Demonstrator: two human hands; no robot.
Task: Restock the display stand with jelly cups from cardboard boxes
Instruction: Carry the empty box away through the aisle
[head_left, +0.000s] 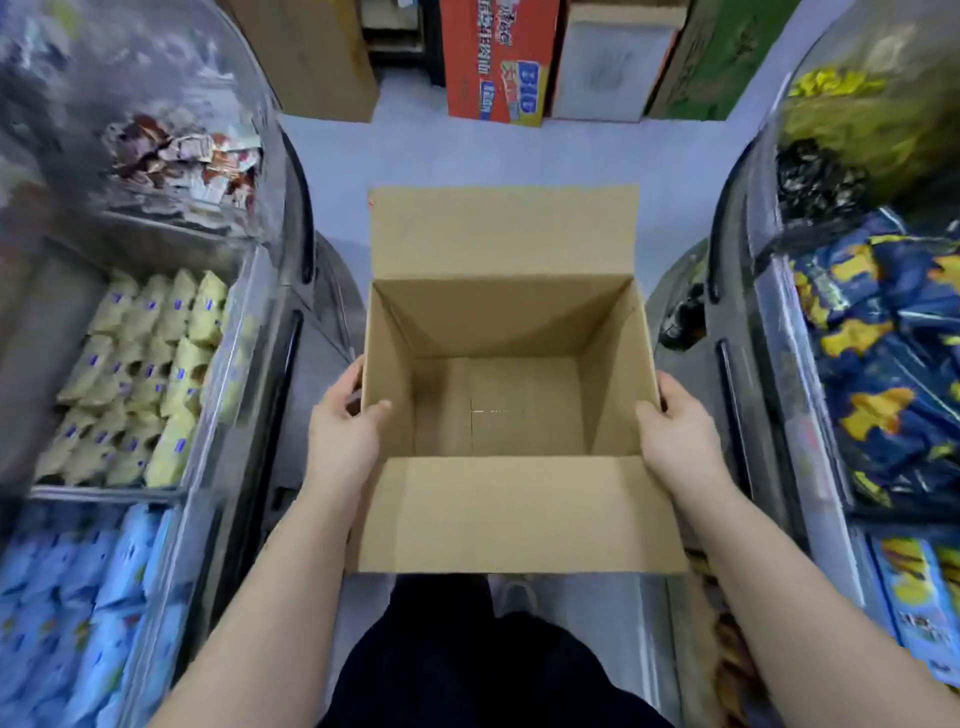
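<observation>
Held between the left hand and right hand, each grip curled over a side wall's rim, the open, empty brown cardboard box looks light, stiff and best carried by those walls.

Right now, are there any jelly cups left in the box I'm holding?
No, the box held by the left hand and right hand shows only its bare cardboard bottom.
</observation>
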